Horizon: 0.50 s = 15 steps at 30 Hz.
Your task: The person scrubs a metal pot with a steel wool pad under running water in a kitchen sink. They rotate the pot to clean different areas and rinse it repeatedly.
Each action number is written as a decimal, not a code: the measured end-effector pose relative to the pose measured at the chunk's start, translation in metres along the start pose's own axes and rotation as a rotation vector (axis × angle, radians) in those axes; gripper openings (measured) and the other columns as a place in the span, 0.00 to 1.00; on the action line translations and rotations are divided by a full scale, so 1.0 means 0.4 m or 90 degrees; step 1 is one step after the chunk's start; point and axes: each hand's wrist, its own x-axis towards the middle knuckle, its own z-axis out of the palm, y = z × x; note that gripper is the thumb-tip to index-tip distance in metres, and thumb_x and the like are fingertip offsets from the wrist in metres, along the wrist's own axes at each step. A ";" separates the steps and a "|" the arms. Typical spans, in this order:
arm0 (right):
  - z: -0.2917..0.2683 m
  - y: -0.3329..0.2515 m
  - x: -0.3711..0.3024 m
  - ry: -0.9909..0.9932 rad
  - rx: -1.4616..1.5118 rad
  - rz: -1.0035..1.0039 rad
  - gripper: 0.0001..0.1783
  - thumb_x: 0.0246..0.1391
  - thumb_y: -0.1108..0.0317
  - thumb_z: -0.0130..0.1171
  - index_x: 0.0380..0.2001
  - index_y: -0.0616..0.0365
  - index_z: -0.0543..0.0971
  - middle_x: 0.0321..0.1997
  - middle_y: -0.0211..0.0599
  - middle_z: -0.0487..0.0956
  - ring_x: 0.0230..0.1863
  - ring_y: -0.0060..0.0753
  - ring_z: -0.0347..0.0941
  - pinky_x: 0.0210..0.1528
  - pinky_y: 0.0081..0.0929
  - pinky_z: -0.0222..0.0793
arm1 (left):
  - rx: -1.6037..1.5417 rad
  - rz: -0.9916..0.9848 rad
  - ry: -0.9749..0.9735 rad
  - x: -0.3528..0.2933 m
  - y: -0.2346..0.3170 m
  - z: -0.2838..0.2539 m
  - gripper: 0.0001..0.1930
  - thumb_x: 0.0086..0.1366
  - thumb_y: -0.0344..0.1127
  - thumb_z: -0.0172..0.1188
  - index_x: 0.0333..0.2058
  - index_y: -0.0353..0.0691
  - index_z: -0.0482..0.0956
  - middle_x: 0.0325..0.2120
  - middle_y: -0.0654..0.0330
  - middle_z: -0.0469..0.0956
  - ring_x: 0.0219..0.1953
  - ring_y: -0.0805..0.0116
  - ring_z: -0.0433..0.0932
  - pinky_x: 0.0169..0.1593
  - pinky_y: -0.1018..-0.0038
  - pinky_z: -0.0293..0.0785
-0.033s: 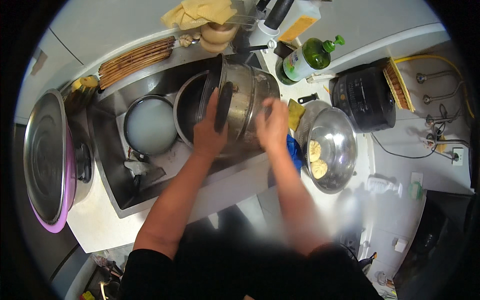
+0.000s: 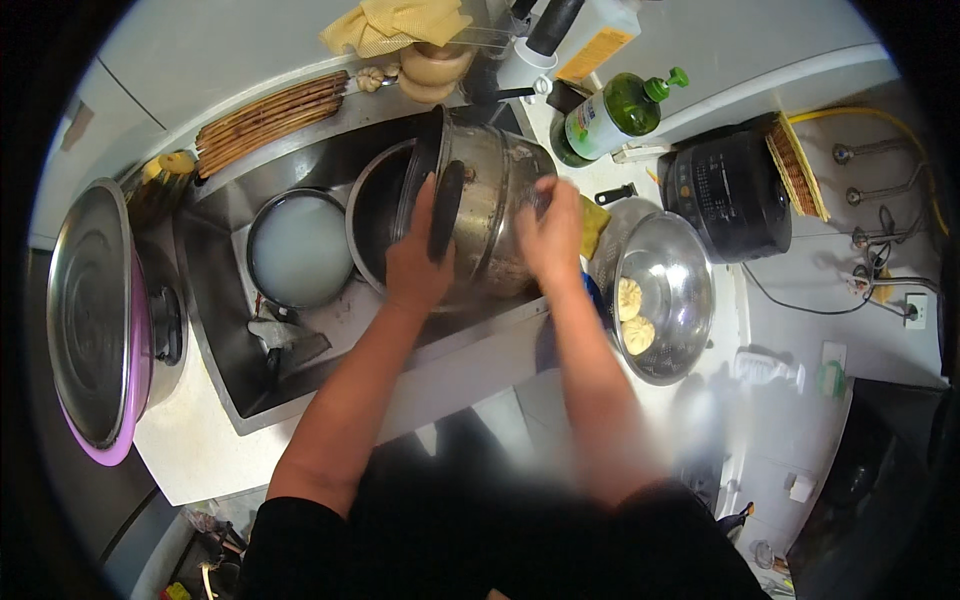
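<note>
A large stained steel pot (image 2: 485, 190) lies tilted on its side over the right part of the sink (image 2: 225, 360). My left hand (image 2: 418, 268) is closed on the pot near its black side handle (image 2: 447, 212), steadying it. Against the pot's outer wall near its base, my right hand (image 2: 552, 235) has its fingers bent and pressed together. A small dark thing shows under those fingers, too blurred to name. Left of the tilted pot, a round dark pan (image 2: 300, 248) of cloudy whitish water sits in the sink.
On the right stand a steel colander (image 2: 680, 300) with two pale buns (image 2: 637, 334), a yellow-green sponge (image 2: 594, 228), a green pump bottle (image 2: 612, 118) and a black cooker (image 2: 725, 195). A lidded pot (image 2: 95, 310) is at left; a bamboo mat (image 2: 270, 125) lies behind the sink.
My right hand has shifted a little up and to the right along the pot's wall. The left hand and the pot have barely moved.
</note>
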 end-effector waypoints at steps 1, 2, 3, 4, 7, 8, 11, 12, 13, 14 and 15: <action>-0.010 0.015 0.039 -0.008 0.030 0.045 0.18 0.42 0.74 0.57 0.39 0.64 0.68 0.38 0.53 0.70 0.44 0.57 0.64 0.48 0.43 0.60 | -0.006 0.002 -0.005 0.002 0.006 0.005 0.43 0.52 0.24 0.57 0.66 0.58 0.50 0.45 0.48 0.76 0.37 0.42 0.77 0.39 0.58 0.76; -0.010 0.022 0.041 -0.017 0.022 0.041 0.18 0.43 0.73 0.58 0.39 0.65 0.68 0.38 0.54 0.70 0.44 0.57 0.64 0.48 0.43 0.60 | -0.008 -0.002 -0.002 0.002 0.002 0.004 0.43 0.52 0.24 0.57 0.66 0.58 0.51 0.45 0.48 0.76 0.37 0.42 0.77 0.39 0.59 0.76; -0.008 0.028 0.041 -0.024 0.012 0.037 0.18 0.43 0.72 0.58 0.39 0.66 0.68 0.38 0.54 0.69 0.44 0.57 0.64 0.48 0.43 0.60 | -0.010 -0.005 0.000 0.002 -0.002 0.004 0.43 0.51 0.24 0.57 0.65 0.58 0.51 0.45 0.48 0.76 0.37 0.42 0.77 0.40 0.59 0.76; -0.012 0.028 0.011 -0.029 -0.035 0.024 0.19 0.43 0.72 0.59 0.39 0.66 0.68 0.38 0.55 0.69 0.44 0.57 0.64 0.48 0.43 0.60 | -0.009 -0.018 -0.009 0.001 -0.004 0.005 0.43 0.51 0.24 0.57 0.65 0.59 0.51 0.45 0.49 0.76 0.38 0.42 0.77 0.40 0.59 0.76; -0.015 -0.004 -0.116 -0.049 -0.064 -0.087 0.17 0.42 0.73 0.61 0.37 0.64 0.68 0.38 0.54 0.67 0.41 0.57 0.63 0.45 0.45 0.60 | -0.005 -0.032 0.009 -0.006 -0.018 -0.003 0.43 0.51 0.24 0.58 0.65 0.59 0.52 0.47 0.49 0.75 0.39 0.44 0.77 0.42 0.60 0.76; -0.017 -0.018 -0.133 -0.061 -0.070 -0.079 0.16 0.42 0.74 0.60 0.36 0.64 0.68 0.37 0.53 0.67 0.41 0.57 0.63 0.45 0.45 0.60 | -0.011 -0.013 0.025 -0.005 -0.015 -0.001 0.43 0.51 0.24 0.58 0.65 0.59 0.53 0.47 0.50 0.75 0.39 0.45 0.77 0.42 0.60 0.77; -0.015 -0.036 -0.092 -0.053 -0.102 -0.101 0.15 0.41 0.77 0.59 0.35 0.63 0.69 0.37 0.52 0.68 0.41 0.57 0.63 0.44 0.45 0.60 | -0.023 -0.008 0.022 -0.003 -0.005 -0.001 0.43 0.51 0.23 0.58 0.65 0.59 0.53 0.49 0.51 0.75 0.40 0.46 0.78 0.43 0.61 0.77; -0.011 -0.036 -0.055 -0.042 -0.114 -0.116 0.14 0.41 0.77 0.58 0.34 0.62 0.68 0.37 0.51 0.68 0.41 0.57 0.63 0.44 0.45 0.60 | -0.026 -0.015 0.014 -0.002 -0.002 -0.004 0.43 0.51 0.23 0.58 0.65 0.58 0.53 0.49 0.51 0.74 0.40 0.46 0.78 0.43 0.61 0.77; -0.007 -0.040 -0.013 -0.044 -0.131 -0.100 0.13 0.41 0.79 0.57 0.33 0.62 0.68 0.36 0.51 0.68 0.41 0.57 0.63 0.44 0.46 0.60 | -0.023 -0.010 0.013 -0.004 -0.008 -0.002 0.43 0.50 0.23 0.58 0.65 0.58 0.53 0.50 0.51 0.74 0.40 0.47 0.78 0.43 0.61 0.77; -0.006 -0.034 0.025 -0.050 -0.113 -0.077 0.13 0.41 0.79 0.57 0.33 0.62 0.68 0.36 0.52 0.68 0.41 0.58 0.63 0.44 0.46 0.60 | -0.026 -0.002 0.012 -0.002 -0.009 0.001 0.43 0.50 0.24 0.58 0.65 0.57 0.53 0.51 0.52 0.73 0.40 0.47 0.78 0.42 0.61 0.77; -0.008 -0.030 0.047 -0.056 -0.095 -0.053 0.13 0.41 0.78 0.57 0.33 0.62 0.68 0.36 0.52 0.68 0.41 0.58 0.63 0.44 0.46 0.60 | -0.028 0.006 0.010 -0.001 -0.010 0.003 0.43 0.50 0.24 0.58 0.65 0.56 0.53 0.51 0.52 0.73 0.39 0.47 0.78 0.42 0.62 0.77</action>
